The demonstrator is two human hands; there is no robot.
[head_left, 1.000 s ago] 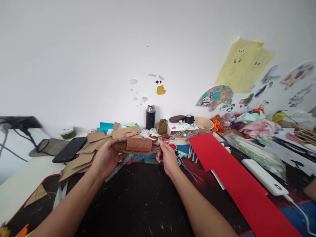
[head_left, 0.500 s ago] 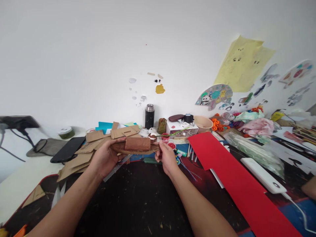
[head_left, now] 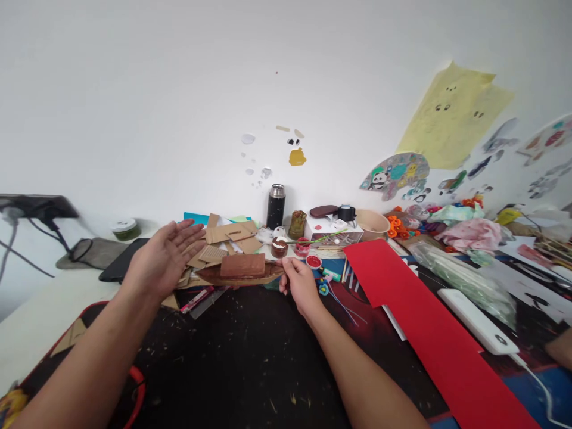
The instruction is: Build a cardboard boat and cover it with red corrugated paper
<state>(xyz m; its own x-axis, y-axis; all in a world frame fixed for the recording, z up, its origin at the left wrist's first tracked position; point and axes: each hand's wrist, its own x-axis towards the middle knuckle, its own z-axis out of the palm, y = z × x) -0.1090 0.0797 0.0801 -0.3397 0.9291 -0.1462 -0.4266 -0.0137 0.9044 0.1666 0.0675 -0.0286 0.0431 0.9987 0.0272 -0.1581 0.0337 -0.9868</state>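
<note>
A small brown model boat [head_left: 242,266] with a curved roof hangs above the dark mat [head_left: 232,357]. My right hand [head_left: 298,283] pinches its right tip between thumb and fingers. To the left of the boat, my left hand [head_left: 163,256] is off it, palm turned up and fingers stretched out. Torn cardboard pieces [head_left: 230,231] lie behind the boat and beside my left hand. Just past my right hand stand a jar of brown paint [head_left: 279,248] and a small pot of red paint [head_left: 313,262].
A long red sheet [head_left: 415,322] covers much of the right side, beside a white power strip [head_left: 478,322]. A black thermos [head_left: 276,207] and a beige bowl [head_left: 372,223] stand along the wall. A black phone [head_left: 120,262] lies at left.
My left hand has let go of the boat's left end and moved left, opening its palm upward. My right hand still holds the right tip. The view has shifted slightly.
</note>
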